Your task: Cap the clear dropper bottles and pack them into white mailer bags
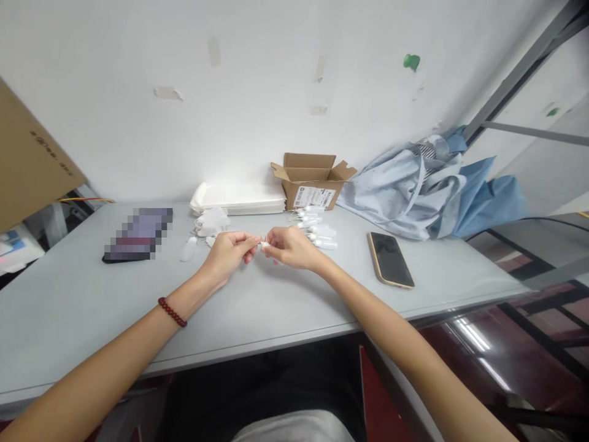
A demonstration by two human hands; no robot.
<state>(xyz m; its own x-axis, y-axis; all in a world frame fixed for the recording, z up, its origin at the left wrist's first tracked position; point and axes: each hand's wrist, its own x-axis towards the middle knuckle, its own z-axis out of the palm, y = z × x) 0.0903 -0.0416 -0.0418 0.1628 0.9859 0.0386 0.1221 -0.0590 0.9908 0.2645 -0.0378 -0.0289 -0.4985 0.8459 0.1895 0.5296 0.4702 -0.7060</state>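
Over the middle of the grey table [276,319], both hands meet, and I'm watching close fingertip work. My left hand [227,250], the one with the dark bead bracelet [172,312] at the wrist, pinches one end of a small white piece [264,244] between thumb and forefinger. My right hand [289,247] pinches the other end, its other fingers curled in. So both are closed on that one item, held just above the tabletop and not resting on it. It's too small from here for me to tell what it is, or whether it's one part or two pressed together.

Just beyond the right hand, a cluster of small white vials [319,233] lies on its sides, running back toward an open cardboard box [311,179] by the wall. Far of the left hand sit loose white pouches [209,222], and behind them a flat stack of white bags [239,197]. A phone [390,259] lies face up to the right, well apart from the hands, with a heap of blue cloth [414,184] behind it. A dark flat item [138,236] sits off to the left.

My read: this is mid-handling on a single piece, either joining or parting it at the fingertips. Any next move calls for a firm pinch on both sides and a small, controlled motion, since so tiny a piece could slip to the table.
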